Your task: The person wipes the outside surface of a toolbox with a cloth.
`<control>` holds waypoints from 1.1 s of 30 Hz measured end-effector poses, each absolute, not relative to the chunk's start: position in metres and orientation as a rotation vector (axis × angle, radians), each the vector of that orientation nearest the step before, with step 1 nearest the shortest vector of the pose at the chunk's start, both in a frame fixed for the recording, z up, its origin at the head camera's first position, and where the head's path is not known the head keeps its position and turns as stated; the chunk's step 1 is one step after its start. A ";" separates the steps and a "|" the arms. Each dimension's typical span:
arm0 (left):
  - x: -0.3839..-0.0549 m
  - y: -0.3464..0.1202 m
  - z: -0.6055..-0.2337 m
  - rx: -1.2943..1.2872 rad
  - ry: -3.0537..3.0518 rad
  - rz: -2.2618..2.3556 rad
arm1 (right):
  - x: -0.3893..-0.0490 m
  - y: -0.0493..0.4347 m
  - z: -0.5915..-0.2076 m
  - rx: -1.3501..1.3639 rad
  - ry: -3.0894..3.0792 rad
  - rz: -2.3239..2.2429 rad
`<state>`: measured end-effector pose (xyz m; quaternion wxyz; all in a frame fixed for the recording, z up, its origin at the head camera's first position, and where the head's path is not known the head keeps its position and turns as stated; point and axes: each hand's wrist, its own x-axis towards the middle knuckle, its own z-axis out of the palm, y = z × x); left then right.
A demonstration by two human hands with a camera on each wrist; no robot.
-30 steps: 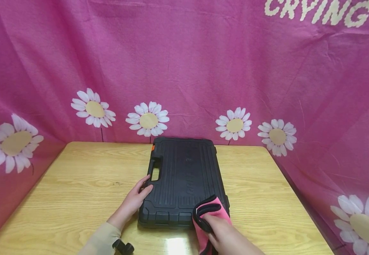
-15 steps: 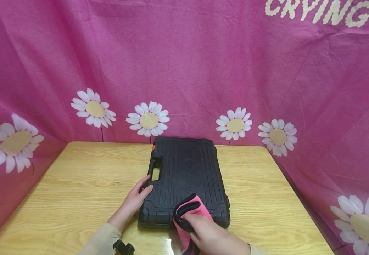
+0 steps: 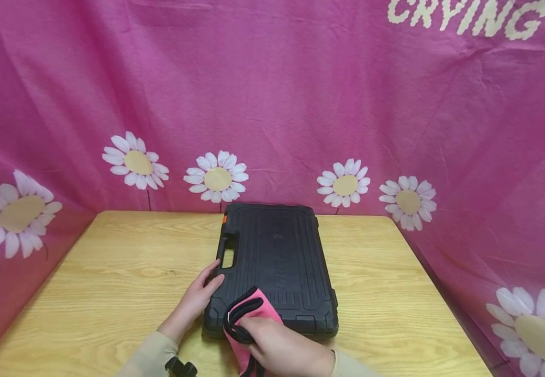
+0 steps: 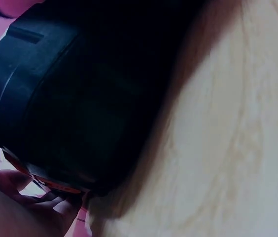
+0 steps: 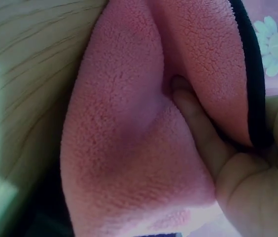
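Observation:
A black hard plastic tool case [image 3: 277, 251] lies flat on the table, its carry handle on the left side. My left hand [image 3: 197, 296] grips the left edge just below the handle opening, thumb on top; in the left wrist view its fingers [image 4: 55, 210] bend about the case's side. Bunched in my right hand [image 3: 284, 345] is a folded pink fleecy cloth [image 3: 264, 308] with black trim. It covers the case's near left corner and hangs over the front edge. In the right wrist view the thumb [image 5: 198, 118] presses into the cloth's fold.
The wooden table [image 3: 126, 272] extends on both sides of the case. A pink curtain [image 3: 272, 104] printed with daisies hangs behind and at the sides. An orange tab [image 3: 225, 219] shows on the case's far left edge, and a black device [image 3: 181, 367] sits at my left wrist.
My right hand has moved left with the cloth, from the case's near right corner along its front edge to the near left corner. The left hand and the case have stayed put.

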<state>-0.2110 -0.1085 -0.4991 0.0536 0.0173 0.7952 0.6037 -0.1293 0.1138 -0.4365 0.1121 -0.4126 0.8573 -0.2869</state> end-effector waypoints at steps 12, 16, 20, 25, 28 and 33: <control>-0.207 -0.108 -0.499 0.008 2.411 1.826 | -0.135 0.085 -0.439 -1.370 2.495 -0.738; -0.207 -0.108 -0.498 0.007 2.411 1.829 | -0.137 0.078 -0.438 -1.418 2.501 -0.707; -0.207 -0.110 -0.498 0.026 2.382 1.856 | -0.139 0.070 -0.439 -1.442 2.501 -0.678; -0.209 -0.111 -0.498 0.089 2.387 1.862 | -0.139 0.066 -0.444 -1.485 2.487 -0.683; -0.210 -0.111 -0.498 0.108 2.394 1.854 | -0.138 0.067 -0.445 -1.489 2.476 -0.704; -0.211 -0.110 -0.499 0.100 2.399 1.850 | -0.136 0.071 -0.442 -1.489 2.478 -0.706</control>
